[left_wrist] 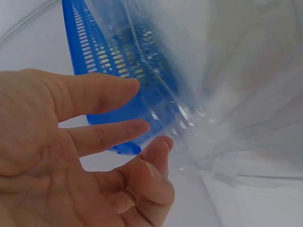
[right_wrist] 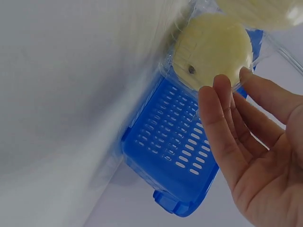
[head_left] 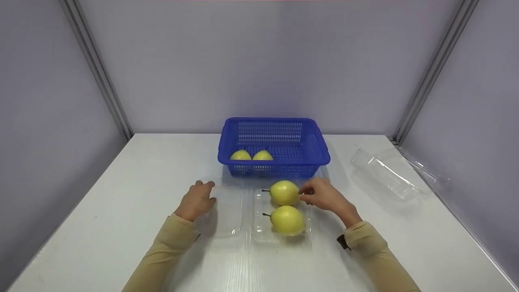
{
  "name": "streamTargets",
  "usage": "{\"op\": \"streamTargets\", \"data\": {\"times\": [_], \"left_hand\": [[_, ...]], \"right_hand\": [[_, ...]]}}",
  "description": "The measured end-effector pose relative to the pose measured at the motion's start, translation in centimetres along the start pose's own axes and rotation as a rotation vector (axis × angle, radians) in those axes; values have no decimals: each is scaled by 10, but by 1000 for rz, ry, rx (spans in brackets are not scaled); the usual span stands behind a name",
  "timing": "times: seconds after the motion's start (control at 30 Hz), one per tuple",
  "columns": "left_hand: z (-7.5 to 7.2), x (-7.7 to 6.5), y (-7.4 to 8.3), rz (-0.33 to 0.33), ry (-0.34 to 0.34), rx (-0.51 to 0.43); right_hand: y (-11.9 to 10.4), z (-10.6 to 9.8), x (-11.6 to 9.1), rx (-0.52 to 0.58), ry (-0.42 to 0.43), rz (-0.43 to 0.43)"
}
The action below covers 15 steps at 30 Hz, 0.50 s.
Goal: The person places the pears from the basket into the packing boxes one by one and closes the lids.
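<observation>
A clear plastic clamshell box lies unfolded on the table, its lid (head_left: 229, 211) on the left and its tray (head_left: 259, 233) on the right. Two yellow pears lie one behind the other in the tray: a rear pear (head_left: 284, 192) and a front pear (head_left: 288, 220), stems pointing left. My left hand (head_left: 197, 200) is at the lid's left edge, thumb and fingers apart. In the left wrist view its fingers (left_wrist: 142, 126) hold nothing. My right hand (head_left: 324, 195) is beside the rear pear, fingertips by the tray's rim; whether they touch it is unclear.
A blue basket (head_left: 273, 162) stands just behind the box, with two more pears (head_left: 241, 155) visible inside. More clear plastic packaging (head_left: 385, 174) lies at the right side of the white table (head_left: 134, 194). Pale walls enclose the back and both sides.
</observation>
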<state>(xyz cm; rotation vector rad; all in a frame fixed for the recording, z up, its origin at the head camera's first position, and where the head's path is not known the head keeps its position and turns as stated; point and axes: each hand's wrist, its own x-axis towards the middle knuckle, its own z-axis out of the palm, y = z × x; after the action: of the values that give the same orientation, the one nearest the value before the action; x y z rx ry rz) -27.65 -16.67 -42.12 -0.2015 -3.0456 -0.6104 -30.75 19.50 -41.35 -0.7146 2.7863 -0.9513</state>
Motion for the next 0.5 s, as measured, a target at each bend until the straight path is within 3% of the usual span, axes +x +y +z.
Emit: {"op": "streamTargets", "data": {"times": [0.2,0.5], "left_hand": [[-2,0,-8,-46,-34,3],[-13,-4,-12,-54,-123,-31]], "right_hand": [[-1,1,0,34,-16,35],[-2,2,-1,41,-10,26]]}}
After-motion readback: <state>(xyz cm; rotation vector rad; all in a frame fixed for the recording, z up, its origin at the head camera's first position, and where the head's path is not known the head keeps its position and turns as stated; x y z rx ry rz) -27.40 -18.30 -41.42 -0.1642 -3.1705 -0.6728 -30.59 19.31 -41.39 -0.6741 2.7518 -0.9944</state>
